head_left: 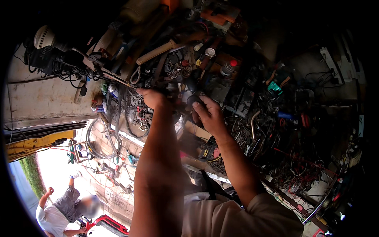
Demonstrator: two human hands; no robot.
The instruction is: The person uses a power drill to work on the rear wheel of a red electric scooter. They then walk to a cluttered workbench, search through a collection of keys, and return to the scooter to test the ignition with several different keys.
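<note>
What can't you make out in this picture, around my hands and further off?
All in the head view:
- Dark round thing: shadowed and partly covered by the right hand, so its kind is unclear.
- Left hand: its back hides the palm and anything gripped there.
- White dial: too small to read.
- Head of the other person: blurred.
- Red bar: cut off by the lower edge.

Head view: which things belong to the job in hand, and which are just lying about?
Likely in use:
dark round object, held in the right hand
left hand: hold unclear

Apparently lying about:
red-capped bottle
round dial
bent metal tube
</note>
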